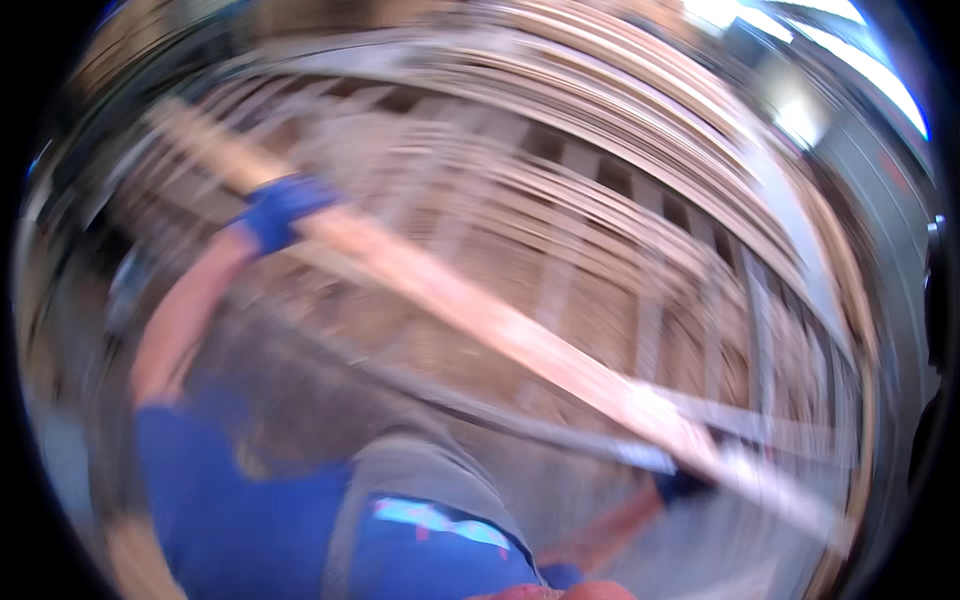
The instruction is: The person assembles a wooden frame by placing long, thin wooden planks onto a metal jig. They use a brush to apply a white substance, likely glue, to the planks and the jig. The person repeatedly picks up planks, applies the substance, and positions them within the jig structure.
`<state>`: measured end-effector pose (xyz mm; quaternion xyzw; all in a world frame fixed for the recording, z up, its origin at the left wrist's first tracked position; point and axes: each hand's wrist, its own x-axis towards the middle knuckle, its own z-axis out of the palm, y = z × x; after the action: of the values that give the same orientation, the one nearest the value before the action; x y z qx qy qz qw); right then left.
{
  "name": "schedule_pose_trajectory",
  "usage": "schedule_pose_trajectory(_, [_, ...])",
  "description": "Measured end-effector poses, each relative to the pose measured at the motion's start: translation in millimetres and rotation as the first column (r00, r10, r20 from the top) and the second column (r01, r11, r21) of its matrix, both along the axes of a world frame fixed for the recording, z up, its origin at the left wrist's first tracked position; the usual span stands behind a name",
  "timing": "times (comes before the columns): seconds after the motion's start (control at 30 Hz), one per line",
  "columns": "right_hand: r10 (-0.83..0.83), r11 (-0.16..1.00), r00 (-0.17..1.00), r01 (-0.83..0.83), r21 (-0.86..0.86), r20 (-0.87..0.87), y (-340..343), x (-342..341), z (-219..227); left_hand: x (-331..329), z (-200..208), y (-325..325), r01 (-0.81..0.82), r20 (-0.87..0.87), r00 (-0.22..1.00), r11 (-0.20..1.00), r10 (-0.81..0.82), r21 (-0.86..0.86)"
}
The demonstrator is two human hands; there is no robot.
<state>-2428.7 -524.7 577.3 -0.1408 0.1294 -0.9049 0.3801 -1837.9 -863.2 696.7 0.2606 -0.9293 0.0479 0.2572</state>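
A long pale wooden board (470,305) runs slantwise across the view from upper left to lower right. My left hand (285,212), in a blue glove, is wrapped round it toward its upper left end. Near the lower right end, my right hand (685,485), in a dark glove, grips the board from below; its fingers are partly hidden by the wood. Motion smears the whole picture, so fine detail of both grips is lost.
Beyond the board stands a slatted rack (560,270) with wood between its bars. Long boards (620,80) are stacked behind it. A grey rail (520,428) crosses in front of my legs. A grey panel (870,190) rises at the right.
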Motion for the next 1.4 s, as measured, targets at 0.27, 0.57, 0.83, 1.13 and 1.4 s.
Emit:
schedule_pose_trajectory(0.27, [-0.221,0.900,0.974,0.185,-0.394,-0.048,10.6,3.1,84.3,16.6,13.6,31.4,-0.120,0.085,0.985,0.945,0.153,-0.304])
schedule_pose_trajectory(0.57, [-0.324,0.849,0.941,0.334,-0.409,0.097,150.2,4.7,43.7,-117.9,-32.8,36.0,0.090,0.077,0.994,0.972,-0.075,-0.216])
schedule_pose_trajectory(0.83, [-0.511,0.752,0.856,0.488,-0.443,0.076,292.3,7.1,33.9,-240.7,-44.1,78.2,0.230,0.059,0.973,0.944,-0.222,-0.236])
schedule_pose_trajectory(1.13, [-0.585,0.664,0.808,0.527,-0.531,0.070,391.6,11.2,41.9,-301.4,-59.9,92.8,0.309,0.000,0.948,0.917,-0.319,-0.252])
schedule_pose_trajectory(1.4, [-0.724,0.504,0.624,0.769,-0.393,0.293,494.8,70.4,12.4,-355.2,-50.0,163.5,0.438,-0.118,0.874,0.870,-0.471,-0.226])
